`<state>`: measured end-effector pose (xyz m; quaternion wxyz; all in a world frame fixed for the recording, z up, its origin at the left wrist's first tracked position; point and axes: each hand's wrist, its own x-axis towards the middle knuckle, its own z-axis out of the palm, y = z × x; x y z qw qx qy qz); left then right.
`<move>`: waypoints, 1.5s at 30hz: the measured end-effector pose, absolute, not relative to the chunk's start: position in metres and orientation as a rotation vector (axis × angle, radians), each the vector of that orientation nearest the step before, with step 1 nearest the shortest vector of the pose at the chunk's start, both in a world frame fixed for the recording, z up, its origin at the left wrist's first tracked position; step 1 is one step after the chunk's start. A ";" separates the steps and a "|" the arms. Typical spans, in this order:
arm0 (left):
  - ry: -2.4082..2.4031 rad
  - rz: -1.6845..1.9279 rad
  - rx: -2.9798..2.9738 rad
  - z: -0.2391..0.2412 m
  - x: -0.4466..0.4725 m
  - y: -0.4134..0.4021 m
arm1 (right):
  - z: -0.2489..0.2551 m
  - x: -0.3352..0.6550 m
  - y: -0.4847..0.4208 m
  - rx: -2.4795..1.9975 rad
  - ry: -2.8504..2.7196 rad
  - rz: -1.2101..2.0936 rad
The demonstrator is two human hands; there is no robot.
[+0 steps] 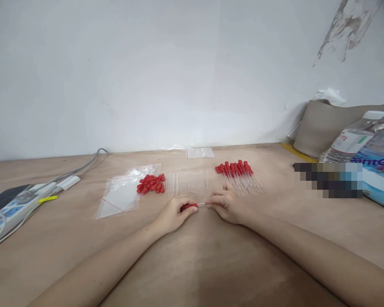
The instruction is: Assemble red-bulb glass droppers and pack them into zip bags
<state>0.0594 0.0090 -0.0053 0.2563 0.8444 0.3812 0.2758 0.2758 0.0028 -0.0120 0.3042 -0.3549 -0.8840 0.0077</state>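
Between finger and thumb, my left hand grips a red rubber dropper bulb. My right hand pinches a clear glass dropper tube, whose left end meets the bulb's mouth. How deep the tube sits in the bulb I cannot tell. Beyond my left hand lies a pile of loose red bulbs. A row of clear tubes lies to the right of that pile. Past my right hand, several droppers with red bulbs fitted lie side by side, bulbs toward the wall.
Clear plastic bags lie left of the bulbs, and a small bag lies by the wall. A power strip with cables is at the far left. On the right stand a water bottle, a grey-brown bag and a blue pack.
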 end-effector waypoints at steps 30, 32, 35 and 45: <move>1.094 0.832 2.428 -0.009 0.046 0.021 | 0.027 0.281 -0.005 -1.505 -2.134 0.167; 1.076 0.814 2.443 -0.008 0.046 0.021 | 0.033 0.298 0.012 -1.716 -1.932 0.151; 1.053 0.801 2.455 -0.007 0.047 0.020 | 0.037 0.320 0.036 -2.050 -1.700 0.039; 1.067 0.781 2.452 -0.008 0.047 0.020 | 0.016 0.340 0.053 -2.304 -1.623 -0.173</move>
